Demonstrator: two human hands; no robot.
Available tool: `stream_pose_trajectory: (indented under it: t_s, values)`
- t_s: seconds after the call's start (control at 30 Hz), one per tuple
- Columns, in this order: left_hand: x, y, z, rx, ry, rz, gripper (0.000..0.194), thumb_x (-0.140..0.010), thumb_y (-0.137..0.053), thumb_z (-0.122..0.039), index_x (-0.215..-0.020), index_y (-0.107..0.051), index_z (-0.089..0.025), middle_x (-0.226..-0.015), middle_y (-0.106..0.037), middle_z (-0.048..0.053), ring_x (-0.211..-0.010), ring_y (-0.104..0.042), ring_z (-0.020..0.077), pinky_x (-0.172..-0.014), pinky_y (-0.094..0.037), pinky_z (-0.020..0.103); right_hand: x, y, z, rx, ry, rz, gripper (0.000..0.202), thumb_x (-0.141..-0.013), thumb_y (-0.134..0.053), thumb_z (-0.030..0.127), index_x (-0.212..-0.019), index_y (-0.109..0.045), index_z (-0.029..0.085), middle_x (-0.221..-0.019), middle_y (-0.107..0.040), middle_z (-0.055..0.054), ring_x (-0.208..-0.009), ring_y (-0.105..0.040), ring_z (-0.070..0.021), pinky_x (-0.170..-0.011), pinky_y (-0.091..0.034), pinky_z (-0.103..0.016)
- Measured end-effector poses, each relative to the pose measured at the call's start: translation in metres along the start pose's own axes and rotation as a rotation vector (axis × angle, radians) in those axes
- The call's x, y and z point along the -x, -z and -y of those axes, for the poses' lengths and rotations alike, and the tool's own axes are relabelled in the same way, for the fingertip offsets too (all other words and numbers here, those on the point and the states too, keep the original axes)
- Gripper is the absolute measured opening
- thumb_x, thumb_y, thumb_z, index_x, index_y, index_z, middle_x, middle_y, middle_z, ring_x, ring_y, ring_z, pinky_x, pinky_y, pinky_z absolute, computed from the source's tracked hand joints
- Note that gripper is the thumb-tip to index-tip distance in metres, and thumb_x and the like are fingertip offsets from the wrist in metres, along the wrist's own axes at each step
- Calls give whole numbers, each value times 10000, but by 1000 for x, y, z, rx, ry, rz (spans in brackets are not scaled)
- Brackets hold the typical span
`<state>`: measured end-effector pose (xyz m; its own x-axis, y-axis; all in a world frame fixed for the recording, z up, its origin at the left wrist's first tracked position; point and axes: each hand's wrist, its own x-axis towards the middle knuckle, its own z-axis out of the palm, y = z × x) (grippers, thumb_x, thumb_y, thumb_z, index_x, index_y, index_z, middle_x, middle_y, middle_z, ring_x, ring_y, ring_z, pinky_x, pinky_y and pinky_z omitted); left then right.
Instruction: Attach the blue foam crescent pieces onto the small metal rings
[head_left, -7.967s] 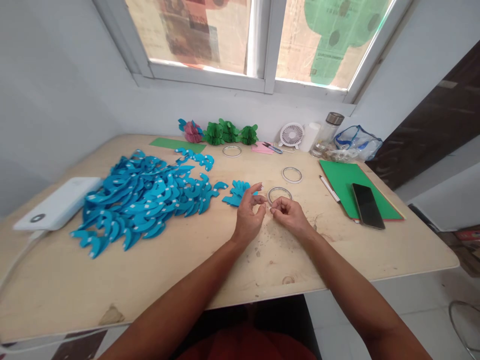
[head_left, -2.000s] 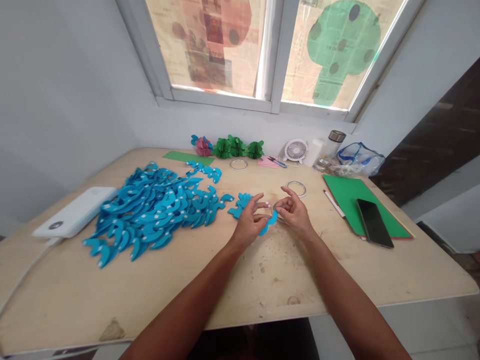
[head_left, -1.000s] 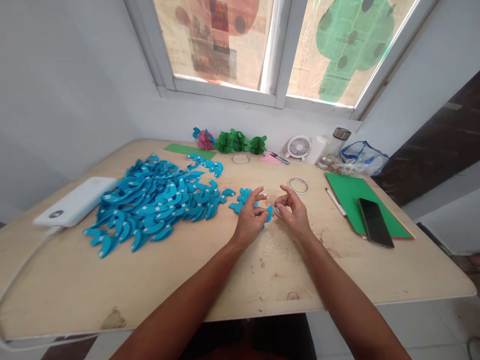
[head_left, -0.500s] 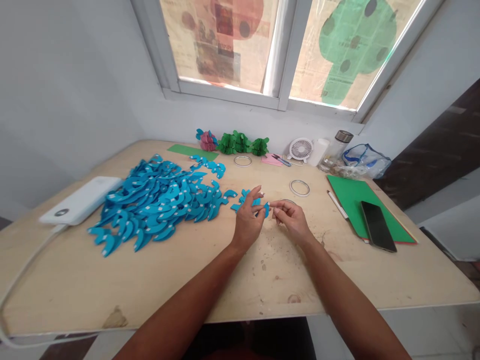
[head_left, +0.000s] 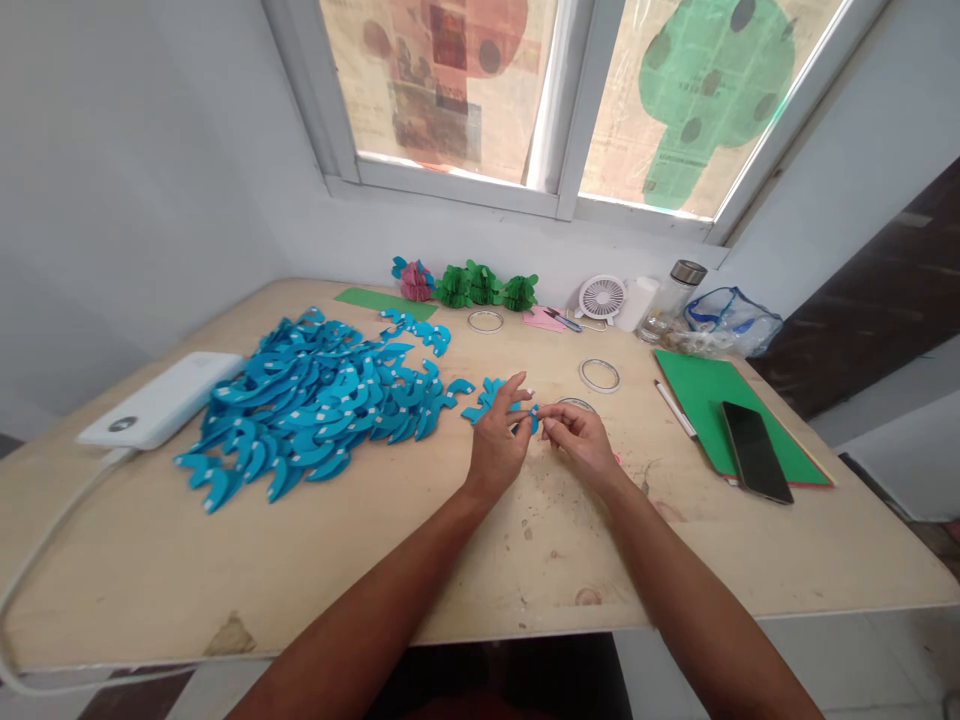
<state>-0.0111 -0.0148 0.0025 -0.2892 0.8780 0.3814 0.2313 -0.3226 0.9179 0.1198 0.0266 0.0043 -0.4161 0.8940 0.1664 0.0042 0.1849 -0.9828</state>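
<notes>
Near the middle of the table, my left hand (head_left: 498, 445) pinches a small blue paper piece (head_left: 534, 420) between thumb and finger, its other fingers raised. My right hand (head_left: 581, 442) meets the piece from the right, its thumb and forefinger closed at the top edge of it. Just behind my left hand lie more blue paper pieces (head_left: 487, 395), partly covered by it. A big heap of curved blue paper pieces with small white squares (head_left: 322, 400) spreads to the left. One tape ring (head_left: 576, 404) shows behind my right hand.
At left lies a white power bank (head_left: 161, 400) with a cable. Two rings (head_left: 599, 376) (head_left: 485, 321), paper ornaments (head_left: 480, 286), scissors (head_left: 562, 320), a small fan (head_left: 602, 298) and a bottle (head_left: 671, 295) stand or lie farther back. Right: green sheets (head_left: 712, 400) under a phone (head_left: 756, 452).
My right hand has shifted slightly left and down, against the blue piece. The ring behind it shows more, and my left hand has barely moved.
</notes>
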Motion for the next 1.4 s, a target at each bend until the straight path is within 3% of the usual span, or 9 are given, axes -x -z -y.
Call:
stream_pose_trajectory:
  t_s: [0.77,1.2,1.4]
  values:
    - [3,-2,1,-81,-67,27,549,-780,-485,-85,-1301,-416,-243,-1061,-648,57,-955,-633,166,-850,-527,327,-2,0,-7,-2,-21,-44,207,-730,-611,335,-836,-670,167,-556,-569,11,-477,-469,-89,-439,-380,-207]
    - [3,-3,7,-199,-219,33,544,-803,-451,-83,-1318,-384,-245,-1110,-636,51,-986,-627,151,-810,-553,290,-3,-1,-6,-16,-52,-89,189,-707,-628,320,-794,-638,153,-526,-564,30,-449,-465,-75,-428,-370,-194]
    - [4,-3,9,-267,-294,34,534,-818,-435,-82,-1323,-372,-243,-1171,-606,65,-871,-650,121,-770,-552,259,-2,-3,-4,3,-64,-119,181,-697,-634,318,-770,-625,152,-512,-554,34,-442,-462,-74,-422,-363,-190]
